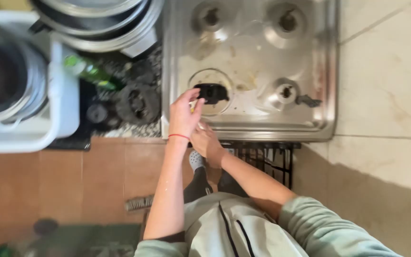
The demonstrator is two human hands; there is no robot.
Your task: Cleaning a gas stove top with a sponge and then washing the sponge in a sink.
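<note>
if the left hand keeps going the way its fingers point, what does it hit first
The left hand points up and slightly right over the steel stovetop. The first thing in that line is the black burner part, right at its fingertips; whether they touch it I cannot tell.

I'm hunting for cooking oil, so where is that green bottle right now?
In the head view the green bottle lies tilted on the dark counter left of the steel stove, between the white rack and the removed black burner parts.
</note>
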